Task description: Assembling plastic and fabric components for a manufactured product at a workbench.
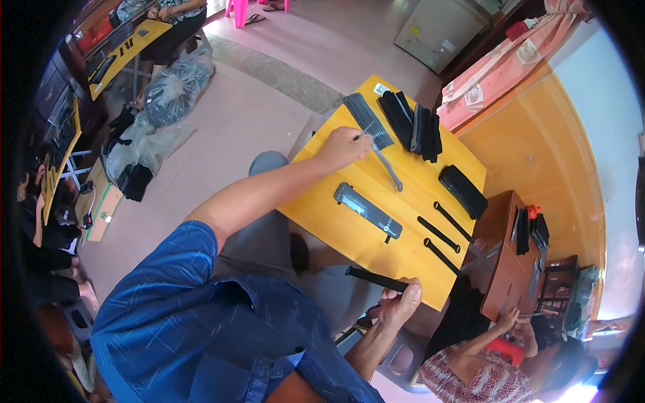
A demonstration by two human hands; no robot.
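My left hand (346,147) reaches over the yellow table (316,201), its fingers closed on a narrow grey strip (388,168) whose rounded end hangs toward the table. Just beyond this hand lies a flat row of grey strips (367,119). At the table's near corner, my right hand (401,303) grips a short black strap (376,278) that sticks out to the left. Between the hands rests a long dark grey flat piece (368,211) with a shiny surface and a small black tab. Several black straps with looped ends (439,234) lie side by side to its right.
Black and grey fabric bundles (410,125) sit at the table's far side, with a folded black stack (463,192) near its right edge. A co-worker (480,366) sits at a brown table (500,255) on the right. Stuffed plastic bags (176,87) stand on the floor at left.
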